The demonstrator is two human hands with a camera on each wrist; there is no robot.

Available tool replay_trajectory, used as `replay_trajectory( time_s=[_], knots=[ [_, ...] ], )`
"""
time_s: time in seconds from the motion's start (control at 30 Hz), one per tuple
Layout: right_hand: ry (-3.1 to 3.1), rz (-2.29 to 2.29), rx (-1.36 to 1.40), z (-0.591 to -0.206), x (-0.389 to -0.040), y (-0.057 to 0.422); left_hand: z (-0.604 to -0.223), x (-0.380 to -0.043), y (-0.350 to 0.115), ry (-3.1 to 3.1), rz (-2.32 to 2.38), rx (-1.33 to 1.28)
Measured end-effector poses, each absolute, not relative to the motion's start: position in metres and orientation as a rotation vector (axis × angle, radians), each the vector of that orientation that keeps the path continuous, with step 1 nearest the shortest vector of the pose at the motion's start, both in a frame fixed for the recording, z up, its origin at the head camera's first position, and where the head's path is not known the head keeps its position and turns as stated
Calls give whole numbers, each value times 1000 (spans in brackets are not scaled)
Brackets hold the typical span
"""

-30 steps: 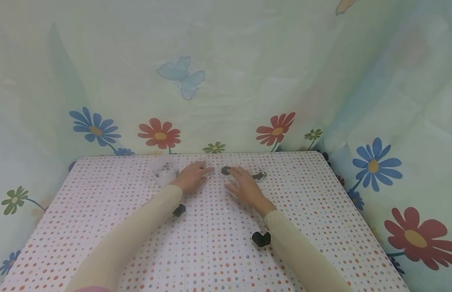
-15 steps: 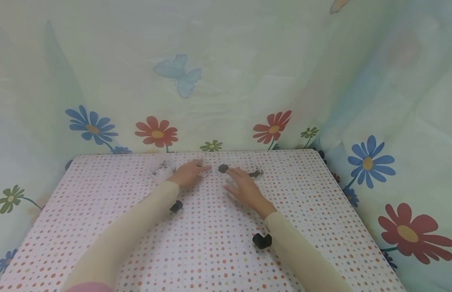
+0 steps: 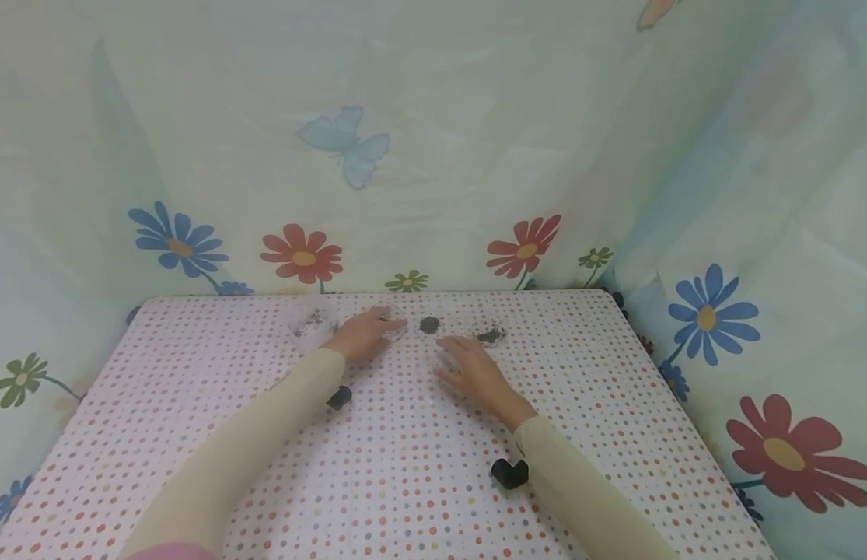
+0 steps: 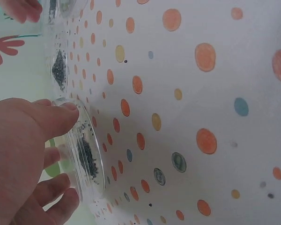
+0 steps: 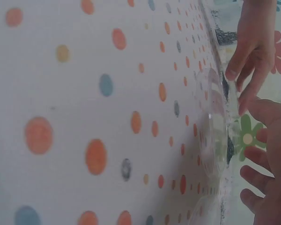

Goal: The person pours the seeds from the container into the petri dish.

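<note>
My left hand (image 3: 363,336) reaches to the back of the table. In the left wrist view its thumb lies on the near rim of a clear petri dish (image 4: 87,152) holding dark granules, with its fingers round the other side. My right hand (image 3: 478,377) is just in front of another pile of dark granules (image 3: 429,325). Its fingers are spread and hold nothing. Several granule piles stand in a row; more dark granules (image 3: 491,336) lie to the right. A clear shallow dish or lid (image 5: 211,126), seemingly without granules, sits on the near side in the right wrist view.
Another clear dish (image 3: 310,327) with scattered dark specks stands left of my left hand. A dotted cloth covers the table (image 3: 405,482). Behind it hangs a flowered curtain (image 3: 433,171). Black wrist mounts (image 3: 510,473) show under the sleeves.
My right hand has drawn back toward me from the middle granule pile, which now shows fully. My left hand keeps its place at its dish. The head view shifts slightly.
</note>
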State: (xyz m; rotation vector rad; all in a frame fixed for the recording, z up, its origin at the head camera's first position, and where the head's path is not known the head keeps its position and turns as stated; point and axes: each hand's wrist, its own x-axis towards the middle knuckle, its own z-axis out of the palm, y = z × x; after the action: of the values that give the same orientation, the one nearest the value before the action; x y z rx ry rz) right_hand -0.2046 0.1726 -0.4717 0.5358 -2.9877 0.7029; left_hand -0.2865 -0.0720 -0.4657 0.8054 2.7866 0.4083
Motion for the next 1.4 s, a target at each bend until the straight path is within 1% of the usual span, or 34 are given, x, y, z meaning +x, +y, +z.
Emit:
replay_trajectory(
  time_s=[0.5, 1.03, 1.23, 1.4],
  knots=[
    [-2983, 699, 585, -479, -204, 167, -460, -287, -77, 2804, 452, 741],
    [-3083, 699, 601, -484, -200, 162, -462, -287, -82, 2823, 403, 738],
    [-3097, 690, 571, -488, -194, 166, -470, -287, -77, 2804, 387, 725],
    [-3101, 692, 565, -490, -190, 171, -468, -287, -71, 2809, 356, 752]
  ],
)
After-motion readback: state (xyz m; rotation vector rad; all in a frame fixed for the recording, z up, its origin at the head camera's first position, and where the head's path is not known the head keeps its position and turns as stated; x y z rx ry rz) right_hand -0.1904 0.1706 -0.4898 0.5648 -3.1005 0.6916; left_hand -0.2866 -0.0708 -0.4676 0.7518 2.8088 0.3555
